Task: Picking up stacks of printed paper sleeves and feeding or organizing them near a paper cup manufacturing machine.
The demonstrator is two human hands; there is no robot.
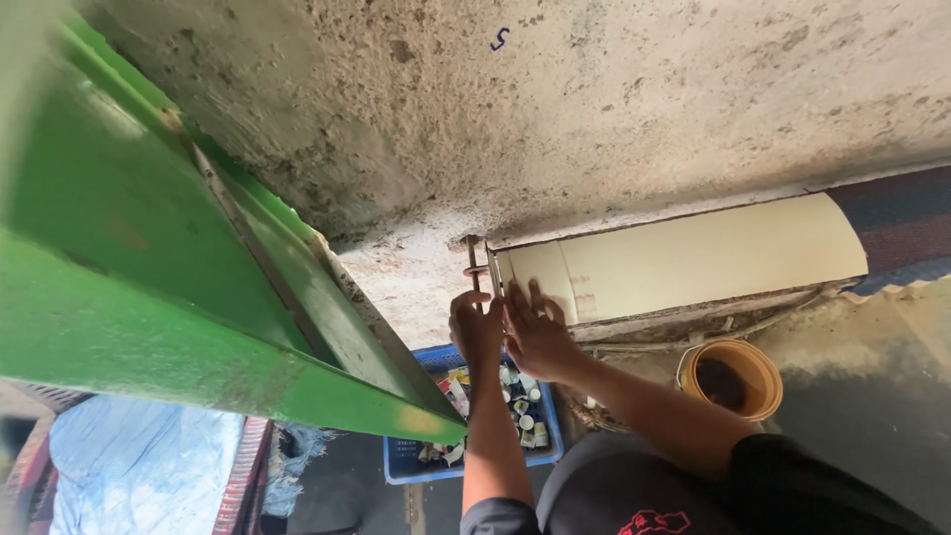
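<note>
Both my hands reach up to the end of a cream-coloured panel [693, 258] set under a rough concrete wall [555, 109]. My left hand [475, 332] is at the panel's left edge, fingers up by a rusty metal hinge or bracket [474, 267]. My right hand [535, 332] lies flat with fingers spread on the panel's left end. Neither hand holds a loose object; whether the left hand grips the bracket is unclear.
A large green metal panel [149, 267] slants across the left. Below my arms sits a blue crate [406, 461] with several small mixed items. An orange bucket [763, 381] stands at right. Blue sheeting [139, 466] lies at lower left.
</note>
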